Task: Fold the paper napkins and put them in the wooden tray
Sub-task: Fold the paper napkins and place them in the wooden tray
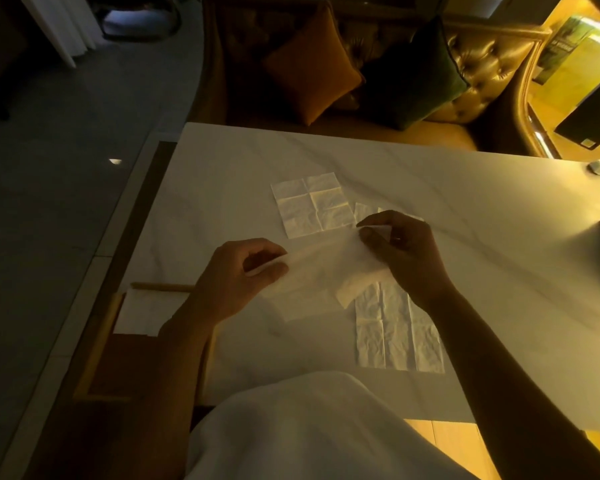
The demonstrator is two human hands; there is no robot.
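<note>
White paper, a thin napkin (pixel 323 268), is held stretched above the middle of the marble table (pixel 465 237), pinched at one end by the left hand (pixel 236 275) and at the other by the right hand (pixel 402 251). An unfolded napkin (pixel 314 206) lies flat toward the far edge, another (pixel 395 334) toward the near edge. At the table's near-left corner the wooden tray (pixel 97 348) is seen, with folded napkins (pixel 142 313) inside.

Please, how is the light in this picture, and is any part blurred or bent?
Head view: dim, warm yellow light, brightest at far right; the held napkin looks soft between left hand and right hand; the table edges bend from the wide lens.
</note>
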